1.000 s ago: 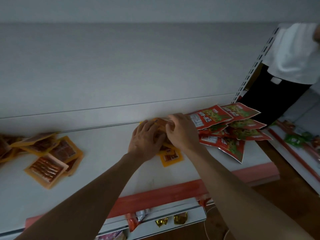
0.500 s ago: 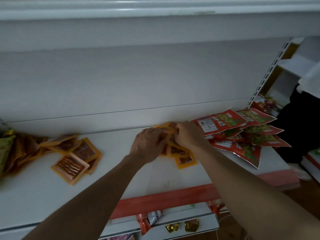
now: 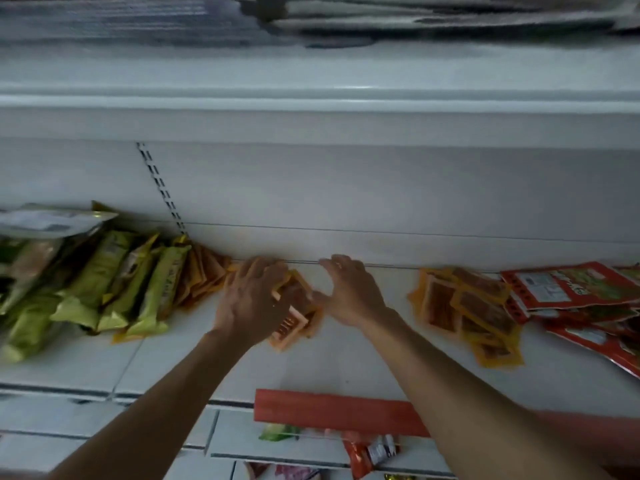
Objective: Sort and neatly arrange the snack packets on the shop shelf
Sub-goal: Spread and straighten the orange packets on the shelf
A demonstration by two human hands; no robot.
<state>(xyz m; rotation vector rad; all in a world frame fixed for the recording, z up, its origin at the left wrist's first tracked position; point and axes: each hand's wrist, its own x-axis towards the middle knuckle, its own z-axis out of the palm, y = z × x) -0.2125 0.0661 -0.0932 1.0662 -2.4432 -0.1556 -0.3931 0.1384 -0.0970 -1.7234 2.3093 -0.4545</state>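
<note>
Snack packets (image 3: pixel 294 308) of the orange kind lie in a small loose heap at the middle of the white shelf (image 3: pixel 346 362), close to the back wall. Each is a flat orange-edged pouch with a clear window showing brown strips. No print on them is sharp enough to read.

The left hand (image 3: pixel 252 303) lies palm down on the heap, fingers spread and pressing on it. The right hand (image 3: pixel 349 292) is spread wide just beside it, fingers straight and thumb against the heap's right edge.

I count three groups of the orange kind: this heap, a second orange pile (image 3: pixel 464 306) sprawled to the right, and a leaning orange row (image 3: pixel 204 275) to the left.

Yellow-green packets (image 3: pixel 104 282), at least five, lean together at far left. Red packets (image 3: pixel 568 289), at least three, overlap at far right; they carry white label panels, too blurred to read.

A red edge strip (image 3: pixel 329 410) runs along the shelf front.
</note>
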